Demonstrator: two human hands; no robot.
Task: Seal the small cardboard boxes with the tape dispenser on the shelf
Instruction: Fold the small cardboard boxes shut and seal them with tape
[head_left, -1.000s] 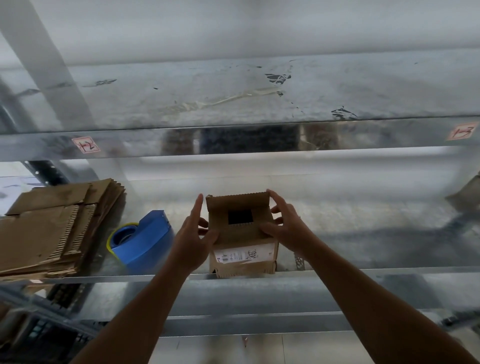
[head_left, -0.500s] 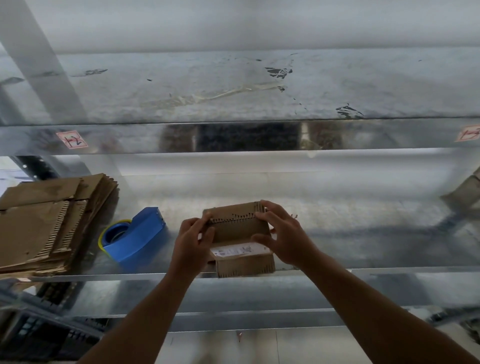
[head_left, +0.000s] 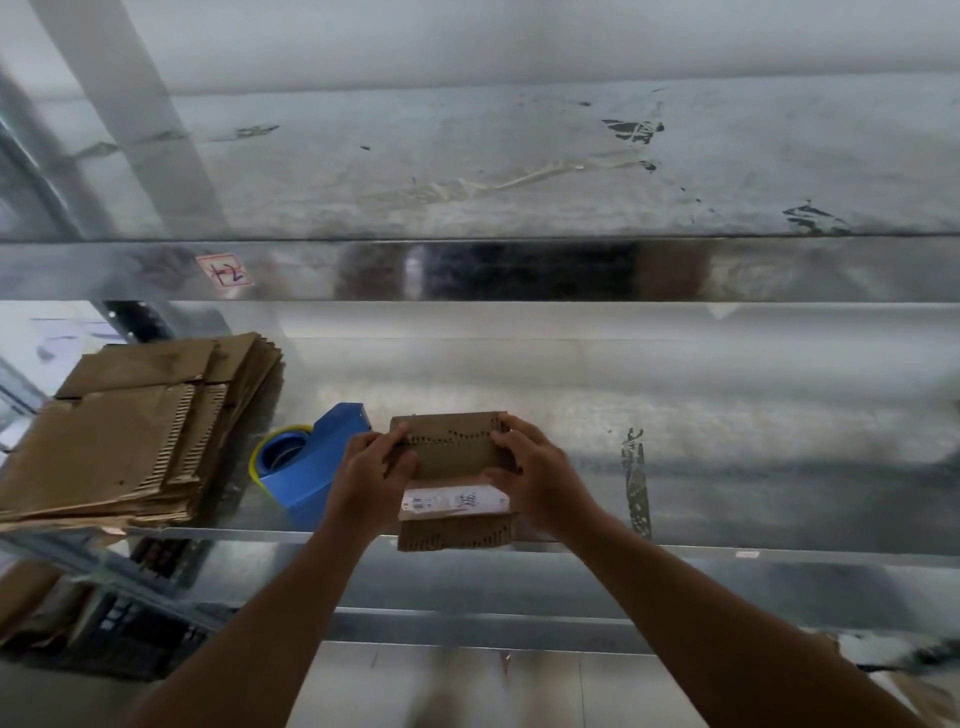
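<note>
A small brown cardboard box (head_left: 451, 457) with a white label on its front stands at the front edge of the metal shelf (head_left: 727, 467). Its top flaps are folded down flat. My left hand (head_left: 370, 480) grips the box's left side, fingers curled over the top flap. My right hand (head_left: 535, 475) grips its right side, thumb on the front and fingers over the top. A blue tape dispenser (head_left: 306, 460) with a yellow-edged roll lies on the shelf just left of my left hand, partly hidden behind it.
A stack of flattened cardboard boxes (head_left: 130, 431) lies at the shelf's left end. An upper metal shelf (head_left: 519, 270) with a red-marked sticker hangs over the work area. The shelf surface stretches bare to the right of the box.
The box's upright top flaps have been folded down shut. Both hands moved from the flaps' edges to holding the closed top down at the sides.
</note>
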